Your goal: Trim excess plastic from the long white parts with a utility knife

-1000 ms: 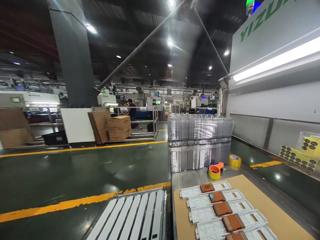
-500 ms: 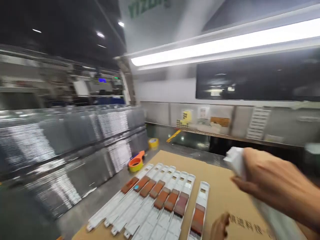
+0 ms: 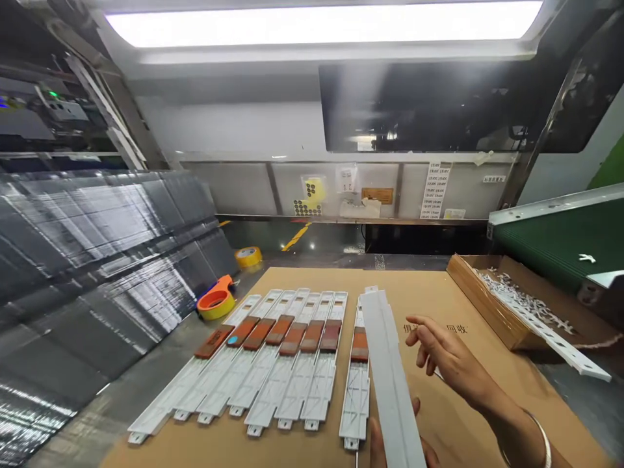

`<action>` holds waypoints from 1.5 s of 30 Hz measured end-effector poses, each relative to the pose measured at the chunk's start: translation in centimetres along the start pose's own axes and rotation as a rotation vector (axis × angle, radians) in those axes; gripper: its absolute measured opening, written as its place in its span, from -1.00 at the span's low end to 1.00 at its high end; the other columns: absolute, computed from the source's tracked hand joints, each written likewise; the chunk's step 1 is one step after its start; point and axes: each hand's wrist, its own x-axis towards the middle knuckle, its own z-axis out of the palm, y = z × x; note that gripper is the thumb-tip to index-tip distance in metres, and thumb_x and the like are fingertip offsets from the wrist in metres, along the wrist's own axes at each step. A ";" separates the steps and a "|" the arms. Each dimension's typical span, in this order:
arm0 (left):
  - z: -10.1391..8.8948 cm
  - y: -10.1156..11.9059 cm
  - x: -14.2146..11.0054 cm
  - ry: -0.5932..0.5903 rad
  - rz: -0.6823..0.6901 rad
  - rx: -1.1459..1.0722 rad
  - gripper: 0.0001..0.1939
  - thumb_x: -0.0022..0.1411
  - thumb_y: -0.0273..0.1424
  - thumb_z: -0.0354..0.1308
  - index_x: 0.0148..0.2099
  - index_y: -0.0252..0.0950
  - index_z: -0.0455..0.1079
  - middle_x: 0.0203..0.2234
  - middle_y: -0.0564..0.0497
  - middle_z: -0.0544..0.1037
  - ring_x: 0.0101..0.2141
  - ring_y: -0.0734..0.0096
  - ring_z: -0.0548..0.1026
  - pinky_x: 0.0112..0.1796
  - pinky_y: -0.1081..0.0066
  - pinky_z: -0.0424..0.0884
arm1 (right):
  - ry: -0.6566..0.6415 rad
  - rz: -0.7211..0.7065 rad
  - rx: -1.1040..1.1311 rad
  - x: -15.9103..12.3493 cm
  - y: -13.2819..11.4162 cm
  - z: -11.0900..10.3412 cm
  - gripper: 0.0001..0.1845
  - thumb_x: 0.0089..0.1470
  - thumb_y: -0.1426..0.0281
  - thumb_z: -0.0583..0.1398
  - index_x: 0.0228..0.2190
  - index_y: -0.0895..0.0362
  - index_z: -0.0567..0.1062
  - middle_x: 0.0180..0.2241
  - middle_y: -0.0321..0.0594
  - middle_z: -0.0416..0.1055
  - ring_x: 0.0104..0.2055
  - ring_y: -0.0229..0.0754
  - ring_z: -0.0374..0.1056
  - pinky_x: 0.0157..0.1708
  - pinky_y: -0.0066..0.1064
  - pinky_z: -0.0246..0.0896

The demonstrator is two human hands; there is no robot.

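On the cardboard sheet (image 3: pixel 487 377), a row of white strips (image 3: pixel 273 364) lies at ten o'clock. My left hand (image 3: pixel 390 445) pinches another white strip (image 3: pixel 390 370), at six o'clock; my right hand (image 3: pixel 446 357) hovers beside it, fingers spread. Judging by that, laying it alongside needs squaring.

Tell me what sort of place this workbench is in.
Most likely a factory assembly or packing station: a row of long white plastic strips on brown cardboard sheet, stacked clear plastic trays, and a green conveyor belt over a scrap box.

Printed characters on the cardboard sheet (image 3: pixel 478 305) are too blurred to read.
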 end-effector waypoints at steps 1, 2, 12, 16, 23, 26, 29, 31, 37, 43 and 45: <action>-0.3 -0.5 -0.2 -0.011 -0.011 -0.062 -0.15 -0.04 0.30 -0.11 0.08 -0.20 0.39 -0.54 -0.11 0.60 -0.54 0.36 0.53 -0.52 0.48 0.32 | 0.019 0.036 0.065 -0.8 1.1 0.2 -0.38 0.16 -0.06 -0.04 0.03 0.13 0.31 -0.29 -0.18 0.38 -0.46 -0.24 0.32 -0.53 -0.38 0.24; -0.5 -0.8 -0.2 -0.027 -0.016 -0.118 -0.17 -0.02 0.29 -0.13 0.07 -0.16 0.39 -0.53 -0.10 0.60 -0.56 0.35 0.54 -0.57 0.50 0.30 | 0.030 0.063 0.116 -1.7 2.2 0.4 -0.39 0.16 -0.05 -0.01 0.02 0.14 0.33 -0.30 -0.19 0.38 -0.46 -0.24 0.32 -0.52 -0.39 0.24; 2.3 0.6 -0.5 0.274 -0.089 -0.162 -0.23 0.20 0.14 -0.25 0.16 -0.35 0.23 -0.52 -0.05 0.55 -0.67 0.37 0.48 -0.67 0.48 0.27 | 0.321 0.266 0.091 -8.4 11.6 0.0 -0.44 0.06 -0.04 0.12 -0.09 0.13 0.42 -0.34 -0.14 0.46 -0.46 -0.19 0.34 -0.52 -0.35 0.28; 2.3 0.3 -0.3 0.299 -0.138 -0.144 -0.18 0.18 0.16 -0.24 0.20 -0.39 0.16 -0.54 -0.04 0.54 -0.67 0.35 0.47 -0.67 0.47 0.28 | 0.364 0.309 -0.054 -8.9 13.7 -1.0 -0.42 0.07 -0.05 0.10 -0.08 0.13 0.42 -0.32 -0.12 0.48 -0.41 -0.16 0.34 -0.42 -0.32 0.30; 2.4 -0.3 -0.7 0.223 -0.117 -0.105 -0.27 0.24 0.09 -0.27 0.15 -0.37 0.26 -0.52 -0.04 0.55 -0.63 0.38 0.50 -0.63 0.49 0.32 | 0.317 0.217 0.024 -8.4 11.3 1.1 -0.49 0.15 0.01 0.05 -0.07 0.14 0.42 -0.29 -0.14 0.46 -0.36 -0.18 0.33 -0.38 -0.36 0.28; 2.2 -0.7 -1.0 0.185 -0.158 -0.088 -0.27 0.23 0.12 -0.27 0.16 -0.31 0.27 -0.51 -0.03 0.56 -0.61 0.37 0.52 -0.62 0.50 0.32 | 0.312 0.194 0.039 -7.9 9.7 2.5 -0.51 0.18 0.03 0.03 -0.09 0.13 0.43 -0.27 -0.13 0.46 -0.30 -0.14 0.35 -0.34 -0.34 0.28; 1.6 -1.7 -1.3 0.193 -0.241 -0.068 -0.22 0.17 0.18 -0.22 0.00 -0.37 0.42 -0.56 -0.04 0.55 -0.65 0.40 0.49 -0.66 0.52 0.27 | 0.349 0.180 0.068 -7.1 8.6 3.5 -0.51 0.17 0.04 0.05 -0.07 0.13 0.42 -0.18 -0.09 0.45 -0.18 -0.09 0.37 -0.25 -0.31 0.30; 1.2 -2.6 -1.4 0.211 -0.320 -0.025 -0.09 0.07 0.28 -0.25 -0.29 -0.49 0.52 -0.67 -0.11 0.51 -0.72 0.42 0.43 -0.71 0.53 0.18 | 0.348 0.155 0.128 -6.7 7.9 3.9 -0.52 0.15 0.06 0.08 -0.03 0.12 0.38 -0.13 -0.09 0.43 -0.11 -0.06 0.36 -0.17 -0.29 0.30; 1.8 -4.2 -2.2 0.330 -0.347 0.104 -0.05 -0.03 0.35 -0.31 -0.62 -0.48 0.43 -0.78 -0.18 0.42 -0.75 0.48 0.32 -0.67 0.50 0.09 | 0.255 0.120 0.306 -6.1 6.6 4.5 -0.59 0.14 0.18 0.14 -0.02 0.10 0.33 -0.17 -0.14 0.46 -0.21 -0.12 0.37 -0.15 -0.30 0.29; 2.4 -4.1 -3.1 0.297 -0.408 0.088 -0.06 -0.02 0.34 -0.25 -0.49 -0.50 0.47 -0.68 -0.21 0.50 -0.66 0.43 0.37 -0.57 0.46 0.17 | 0.341 0.211 0.264 -6.1 7.5 4.9 -0.67 0.17 0.09 0.09 -0.36 0.12 0.36 -0.50 -0.33 0.30 -0.49 -0.26 0.17 -0.47 -0.44 0.13; 2.2 -4.4 -3.2 0.292 -0.420 0.053 -0.05 -0.04 0.35 -0.24 -0.50 -0.51 0.47 -0.69 -0.21 0.49 -0.66 0.42 0.37 -0.57 0.46 0.17 | 0.385 0.223 0.224 -6.0 7.8 4.9 -0.61 0.17 0.06 0.07 -0.49 0.11 0.29 -0.57 -0.38 0.18 -0.53 -0.30 0.06 -0.53 -0.46 0.01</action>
